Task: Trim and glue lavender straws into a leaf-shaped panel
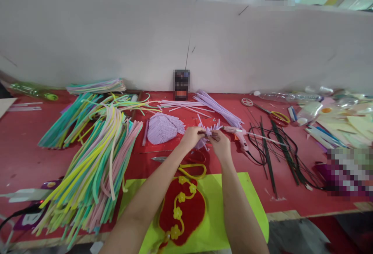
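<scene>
I'm watching through the head camera, and both hands are meeting over the red table (21, 160) – the left hand (192, 137) is pinching a lilac fuzzy-stem piece (209, 131) between thumb and fingers, and the right hand (220, 145) is pinching it from the other side, fingertips almost touching the left's. Short lilac ends are sticking out around the grip, far and near. Just left of the hands, a lilac leaf shape (163, 128) is lying flat; beyond, to the far right of it, a lilac stem bundle (218, 108) is lying slantwise. Right beside the right hand I'm seeing a pink glue gun (240, 138), its black cord trailing right among thin dark rods (269, 160). Farther right, yellow-handled scissors (280, 118) are resting open or shut – I can't tell. Nearer me, under the forearms, a lime-green sheet (217, 211) is carrying a red piece with yellow flowers (194, 209). Over on the left, a big pile of pastel stems (84, 168) is sprawling toward the near edge, and a dark blurred-out device (181, 84) is standing against the far white panel (116, 40).
</scene>
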`<move>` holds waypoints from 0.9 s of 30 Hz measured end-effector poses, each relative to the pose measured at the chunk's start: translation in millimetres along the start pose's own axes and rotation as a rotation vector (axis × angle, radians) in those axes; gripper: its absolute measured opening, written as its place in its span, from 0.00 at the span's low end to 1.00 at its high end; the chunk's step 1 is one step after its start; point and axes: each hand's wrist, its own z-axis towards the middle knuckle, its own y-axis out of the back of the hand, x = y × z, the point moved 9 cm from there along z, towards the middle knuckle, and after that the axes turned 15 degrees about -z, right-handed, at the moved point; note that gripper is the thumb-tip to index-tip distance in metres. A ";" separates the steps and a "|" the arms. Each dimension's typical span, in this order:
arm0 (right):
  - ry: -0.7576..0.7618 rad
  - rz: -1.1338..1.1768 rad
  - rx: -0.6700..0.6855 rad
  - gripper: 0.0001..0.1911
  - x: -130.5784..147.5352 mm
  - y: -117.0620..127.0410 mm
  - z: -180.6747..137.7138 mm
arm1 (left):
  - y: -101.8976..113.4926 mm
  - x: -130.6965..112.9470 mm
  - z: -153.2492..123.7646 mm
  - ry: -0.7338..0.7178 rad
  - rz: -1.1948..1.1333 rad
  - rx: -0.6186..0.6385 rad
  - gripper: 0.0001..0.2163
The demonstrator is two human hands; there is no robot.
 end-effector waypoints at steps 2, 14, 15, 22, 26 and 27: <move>-0.007 -0.002 0.000 0.15 -2.0 -0.7 0.2 | 1.0 2.4 0.8 0.015 -0.022 -0.009 0.10; 0.076 -0.042 -0.002 0.10 13.0 -2.2 -3.9 | 11.7 18.8 3.1 0.058 -0.216 -0.136 0.06; 0.065 -0.013 0.009 0.11 13.9 -2.6 -4.4 | 12.1 20.9 3.6 0.070 -0.236 -0.132 0.06; -0.013 0.046 -0.054 0.14 12.5 12.1 -2.1 | 19.9 30.5 6.2 0.100 -0.344 -0.174 0.04; -0.022 -0.092 -0.013 0.15 12.4 9.2 -1.8 | 16.3 31.1 6.3 0.095 -0.401 -0.143 0.04; -0.022 -0.101 0.005 0.15 12.6 7.2 -2.3 | 15.1 30.9 6.5 0.089 -0.414 -0.132 0.04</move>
